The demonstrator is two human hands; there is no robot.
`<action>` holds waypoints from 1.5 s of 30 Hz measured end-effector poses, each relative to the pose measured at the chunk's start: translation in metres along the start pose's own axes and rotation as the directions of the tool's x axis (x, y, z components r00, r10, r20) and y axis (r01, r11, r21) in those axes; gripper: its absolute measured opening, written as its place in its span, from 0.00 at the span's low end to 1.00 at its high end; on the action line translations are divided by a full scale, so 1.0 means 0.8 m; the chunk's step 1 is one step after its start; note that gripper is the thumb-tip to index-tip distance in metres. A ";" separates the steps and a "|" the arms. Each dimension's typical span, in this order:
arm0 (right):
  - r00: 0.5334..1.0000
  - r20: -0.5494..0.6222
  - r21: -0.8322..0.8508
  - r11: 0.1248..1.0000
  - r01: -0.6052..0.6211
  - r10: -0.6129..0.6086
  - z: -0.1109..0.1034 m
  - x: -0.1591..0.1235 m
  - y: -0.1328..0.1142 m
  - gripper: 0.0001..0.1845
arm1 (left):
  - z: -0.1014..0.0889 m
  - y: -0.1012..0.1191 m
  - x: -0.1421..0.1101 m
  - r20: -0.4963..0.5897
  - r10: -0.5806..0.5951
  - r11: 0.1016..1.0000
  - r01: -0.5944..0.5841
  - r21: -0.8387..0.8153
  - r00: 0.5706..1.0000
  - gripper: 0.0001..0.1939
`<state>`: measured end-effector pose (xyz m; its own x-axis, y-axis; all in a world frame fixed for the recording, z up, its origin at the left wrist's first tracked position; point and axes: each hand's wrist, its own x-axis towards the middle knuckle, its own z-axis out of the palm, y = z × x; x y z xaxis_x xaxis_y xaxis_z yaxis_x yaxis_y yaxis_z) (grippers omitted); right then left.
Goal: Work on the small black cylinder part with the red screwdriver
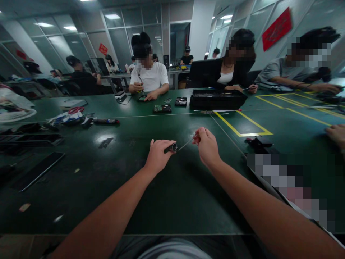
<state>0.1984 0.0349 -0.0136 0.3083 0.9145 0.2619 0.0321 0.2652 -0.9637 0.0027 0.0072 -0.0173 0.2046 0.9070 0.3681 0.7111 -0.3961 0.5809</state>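
Note:
Both my hands are out over the dark green table (107,180). My left hand (159,154) is closed round a dark screwdriver handle (173,147), whose metal end points right. A thin metal shaft (185,144) runs from that end up to my right hand (206,145), which pinches its far tip between closed fingers. The two hands are a short way apart, just above the table top.
A black tray (215,99), circuit boards (162,108) and yellow tape lines (237,124) lie further out. Red scissors (76,109) and tools sit at the left, a dark phone (37,171) at the near left. Several people work across the table; another hand (336,135) is at the right edge.

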 end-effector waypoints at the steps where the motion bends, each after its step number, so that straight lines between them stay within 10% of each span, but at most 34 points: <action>1: 1.000 -0.014 -0.006 1.000 0.010 -0.010 -0.001 0.003 0.003 0.17 | 0.000 -0.001 0.001 -0.004 -0.016 1.000 0.016 0.011 1.000 0.18; 14: 0.967 -0.011 -0.167 0.954 0.249 -0.254 0.002 -0.015 -0.015 0.11 | -0.004 -0.004 0.003 -0.093 -0.101 0.981 0.084 -0.176 0.990 0.17; 21: 0.957 0.056 -0.220 0.931 0.291 -0.286 -0.001 -0.018 -0.014 0.11 | -0.013 0.009 -0.004 0.065 -0.124 0.904 0.140 -0.404 0.990 0.25; 39: 0.959 0.092 -0.218 0.934 0.282 -0.268 -0.001 -0.016 -0.008 0.10 | 0.004 0.041 -0.009 0.515 0.049 0.933 -0.223 0.281 0.856 0.20; 45: 0.960 0.101 -0.217 0.936 0.278 -0.262 -0.002 -0.015 -0.010 0.11 | 0.004 0.041 -0.005 0.527 -0.005 0.946 -0.167 0.278 0.850 0.12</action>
<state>0.1957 0.0214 -0.0093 0.1919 0.8390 0.5092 0.3222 0.4363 -0.8401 0.0273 -0.0093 -0.0022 0.5249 0.8481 -0.0723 0.8256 -0.4866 0.2857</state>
